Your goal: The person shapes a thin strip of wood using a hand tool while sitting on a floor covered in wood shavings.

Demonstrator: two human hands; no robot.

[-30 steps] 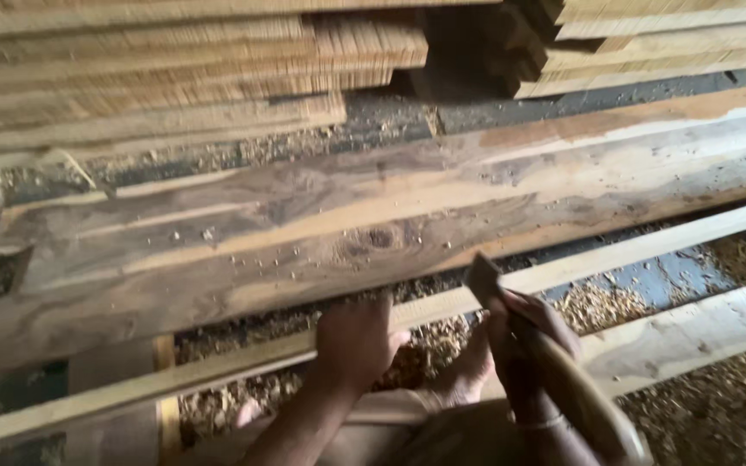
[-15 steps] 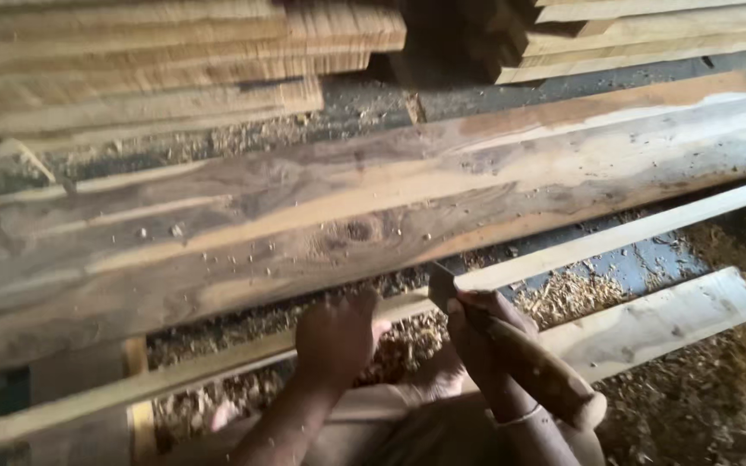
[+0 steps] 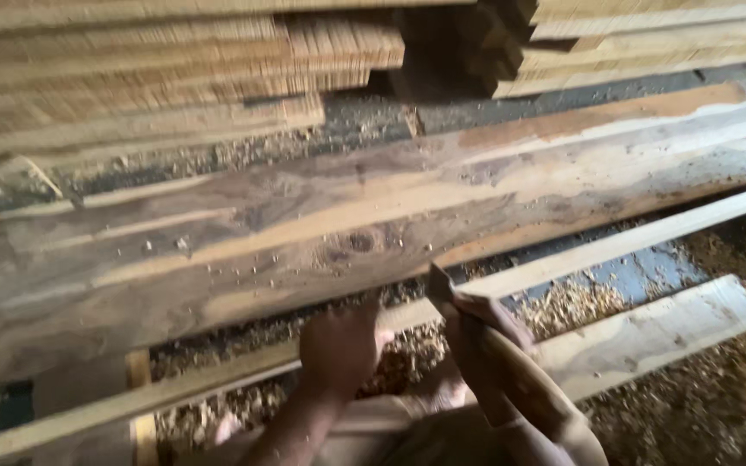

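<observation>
Lying across the view: 1 wide dark-grained plank [image 3: 373, 224] is taken as the landmark, its long axis running from lower left to upper right.
Plank position: it is seen beyond both hands, resting over the thin pale batten [image 3: 615, 242] that runs parallel along its near edge.
Left hand [image 3: 338, 345]: it is placed just below the plank's near edge, on or at the batten; the fingers are curled downward, but whether anything is clasped cannot be told.
Right hand [image 3: 477, 336]: it is closed around a small flat dark piece [image 3: 439, 283], whose tip points up toward the plank's near edge.
Nearer hand: both are close below the plank; the piece's tip appears closest, just beside or touching the edge.
Direction from fingers: the plank lies up and away from both hands.
Shorter board [image 3: 649, 336]: it lies below the plank, right of the right hand, among sawdust [image 3: 736, 414].
Stacked sawn boards [image 3: 174, 78]: they are piled beyond the plank's far edge.
</observation>
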